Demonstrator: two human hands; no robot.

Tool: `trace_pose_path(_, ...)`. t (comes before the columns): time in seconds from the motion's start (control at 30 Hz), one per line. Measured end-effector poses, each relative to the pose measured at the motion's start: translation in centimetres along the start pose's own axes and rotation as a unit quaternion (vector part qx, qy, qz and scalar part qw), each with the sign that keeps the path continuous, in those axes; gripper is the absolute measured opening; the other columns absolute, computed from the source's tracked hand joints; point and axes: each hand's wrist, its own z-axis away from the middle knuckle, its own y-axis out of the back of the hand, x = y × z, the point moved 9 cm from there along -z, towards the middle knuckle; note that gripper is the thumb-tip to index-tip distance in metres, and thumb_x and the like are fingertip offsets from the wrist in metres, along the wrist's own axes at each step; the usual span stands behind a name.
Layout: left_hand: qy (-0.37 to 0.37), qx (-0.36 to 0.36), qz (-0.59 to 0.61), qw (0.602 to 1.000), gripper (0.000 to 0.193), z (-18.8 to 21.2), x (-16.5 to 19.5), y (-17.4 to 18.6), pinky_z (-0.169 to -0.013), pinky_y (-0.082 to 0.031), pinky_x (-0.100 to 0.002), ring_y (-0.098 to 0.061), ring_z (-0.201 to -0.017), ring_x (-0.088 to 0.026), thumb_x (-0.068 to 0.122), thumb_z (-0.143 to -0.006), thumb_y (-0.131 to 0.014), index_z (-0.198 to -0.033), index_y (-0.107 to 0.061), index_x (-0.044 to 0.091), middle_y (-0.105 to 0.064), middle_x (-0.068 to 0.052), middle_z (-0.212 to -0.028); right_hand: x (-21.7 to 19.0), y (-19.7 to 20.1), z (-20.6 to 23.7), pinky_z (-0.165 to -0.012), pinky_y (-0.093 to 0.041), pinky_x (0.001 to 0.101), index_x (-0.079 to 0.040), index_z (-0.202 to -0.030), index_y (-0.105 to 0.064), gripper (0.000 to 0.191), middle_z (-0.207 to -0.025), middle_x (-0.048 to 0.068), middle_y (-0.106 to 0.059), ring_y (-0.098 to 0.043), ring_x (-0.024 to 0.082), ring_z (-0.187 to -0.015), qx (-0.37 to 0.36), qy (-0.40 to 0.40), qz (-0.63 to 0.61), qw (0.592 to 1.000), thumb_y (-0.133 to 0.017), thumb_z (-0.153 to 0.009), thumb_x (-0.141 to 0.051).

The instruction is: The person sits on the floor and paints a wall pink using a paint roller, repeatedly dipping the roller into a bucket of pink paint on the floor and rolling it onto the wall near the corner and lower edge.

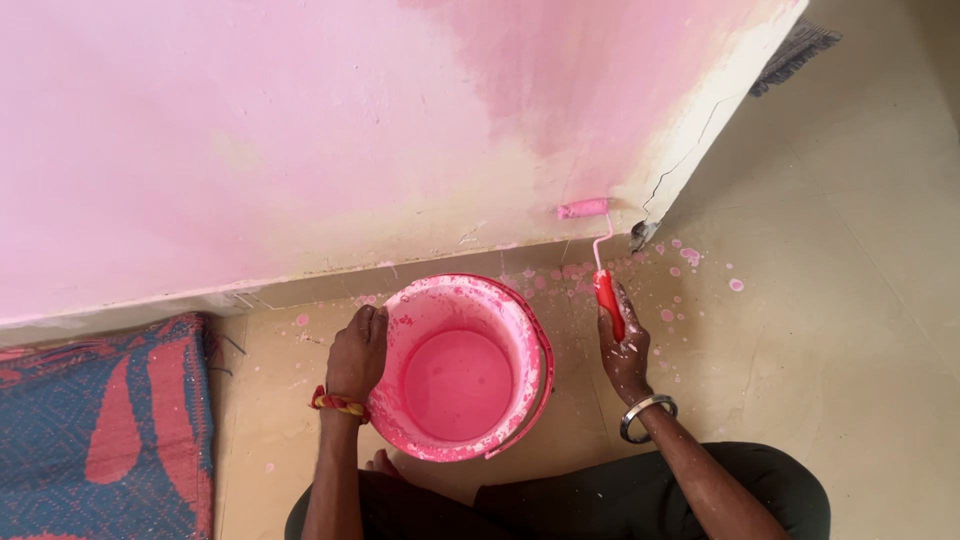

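A pink bucket (520, 330) holding pink paint stands on the floor in front of me. My left hand (357, 352) grips its left rim; a red and yellow thread band circles that wrist. My right hand (626, 350), wearing a metal bangle, is shut on the red handle of a small paint roller (584, 208). The roller's pink sleeve touches the lower part of the pink-painted wall (300, 130), near its right corner.
The wall's bottom strip (420, 235) is cream and unpainted, with a crack near the corner. Pink paint drops (690, 257) dot the beige floor. A blue and red patterned mat (100, 430) lies at left. A dark cloth (795, 50) lies at upper right.
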Motion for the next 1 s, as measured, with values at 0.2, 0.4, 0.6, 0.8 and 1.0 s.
trace_pose_path(0.2, -0.009, 0.015, 0.022, 1.0, 0.036, -0.1, 0.2, 0.3, -0.07, -0.047, -0.06, -0.063, -0.083, -0.053, 0.04, -0.103, -0.047, -0.099, -0.061, 0.007, -0.069, -0.026, -0.084, -6.5, 1.2, -4.4, -0.087, -0.057, 0.0302, 0.004, -0.153, -0.047, 0.048, -0.141, 0.023, -0.063, -0.067, 0.018, -0.105, 0.044, 0.116, -0.036, 0.992, -0.057, -0.109, -0.012)
trace_pose_path(0.4, -0.006, 0.019, 0.017, 1.0, 0.035, -0.1, 0.0, 0.1, -0.07, -0.048, -0.06, -0.064, -0.084, -0.052, 0.039, -0.103, -0.048, -0.1, -0.061, 0.007, -0.07, -0.026, -0.084, -11.2, 2.3, -8.1, -0.084, -0.056, 0.03, 0.004, -0.152, -0.048, 0.048, -0.137, 0.022, -0.066, -0.067, 0.017, -0.1, 0.062, 0.197, -0.055, 0.977, -0.058, -0.107, -0.012)
trace_pose_path(0.6, -0.002, 0.012, 0.017, 1.0, 0.036, 0.0, 0.0, 0.1, -0.069, -0.048, -0.059, -0.064, -0.081, -0.052, 0.04, -0.104, -0.048, -0.098, -0.061, 0.006, -0.069, -0.026, -0.081, -4.3, -0.5, -2.6, -0.081, -0.055, 0.0299, 0.003, -0.15, -0.049, 0.049, -0.132, 0.022, -0.068, -0.067, 0.016, -0.096, 0.019, 0.093, 0.002, 0.996, -0.06, -0.104, -0.012)
trace_pose_path(0.8, 0.008, 0.011, 0.016, 1.0, 0.037, 0.1, 0.0, 0.2, -0.07, -0.047, -0.06, -0.063, -0.083, -0.053, 0.041, -0.104, -0.048, -0.097, -0.06, 0.006, -0.069, -0.026, -0.083, 1.2, -2.3, 2.0, -0.08, -0.054, 0.0297, 0.003, -0.149, -0.051, 0.05, -0.13, 0.022, -0.07, -0.067, 0.016, -0.093, -0.039, -0.036, 0.003, 0.999, -0.06, -0.102, -0.012)
trace_pose_path(1.0, 0.004, 0.019, 0.017, 1.0, 0.036, -0.1, 0.0, 0.2, -0.07, -0.046, -0.06, -0.062, -0.085, -0.053, 0.041, -0.102, -0.048, -0.098, -0.061, 0.007, -0.069, -0.025, -0.085, -5.7, -1.2, -1.7, -0.084, -0.055, 0.0314, 0.001, -0.149, -0.051, 0.049, -0.131, 0.022, -0.07, -0.068, 0.019, -0.098, 0.017, 0.086, -0.038, 0.995, -0.061, -0.103, -0.013)
